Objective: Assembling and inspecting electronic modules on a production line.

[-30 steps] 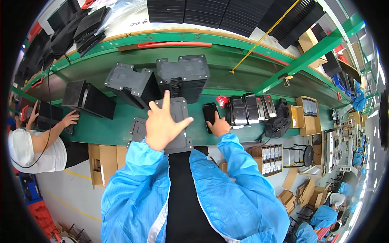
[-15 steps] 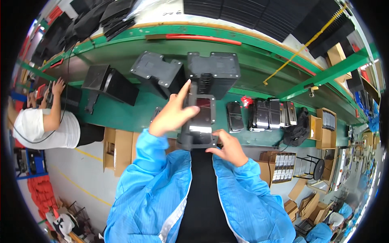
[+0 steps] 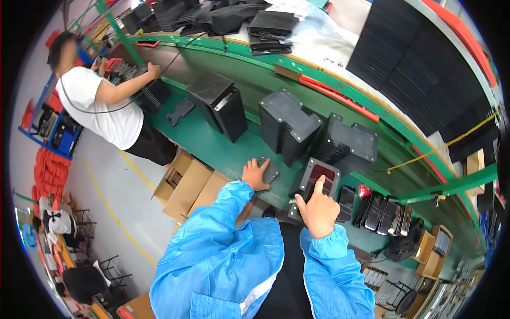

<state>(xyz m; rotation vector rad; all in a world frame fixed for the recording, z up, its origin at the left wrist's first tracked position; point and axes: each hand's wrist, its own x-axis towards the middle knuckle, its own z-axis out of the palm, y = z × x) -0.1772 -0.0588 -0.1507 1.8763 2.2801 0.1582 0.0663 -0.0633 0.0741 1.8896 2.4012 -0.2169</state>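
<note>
- Green bench (image 3: 223, 149) runs across the view from upper left to lower right, carrying black parts, with a raised shelf (image 3: 319, 48) behind it.
- On the shelf lie rows of flat black trays (image 3: 419, 69) and a loose heap of black pieces (image 3: 234, 18).
- Three black finned blocks stand on the bench: the left block (image 3: 218, 103), the middle block (image 3: 287, 125) and the right block (image 3: 348, 141), the last two nearly touching.
- Cardboard boxes (image 3: 191, 186) sit on the floor against the bench, flaps open; their contents cannot be made out.
- Another person in a white shirt (image 3: 101, 103) works at the far left, both hands on a black finned part (image 3: 151, 90).
- Small upright black units (image 3: 382, 212) stand in a row at the right, close together.
- Open black frame (image 3: 317, 183) with a red inside lies at the near edge of the bench, in front of the right block.
- Right hand (image 3: 317, 210) rests on the frame's near end, index finger stretched onto the red part, other fingers curled; it clasps nothing.
- Left hand (image 3: 256, 175) lies flat, fingers spread, on a small grey plate (image 3: 268, 171) just left of the frame, pressing rather than gripping.
</note>
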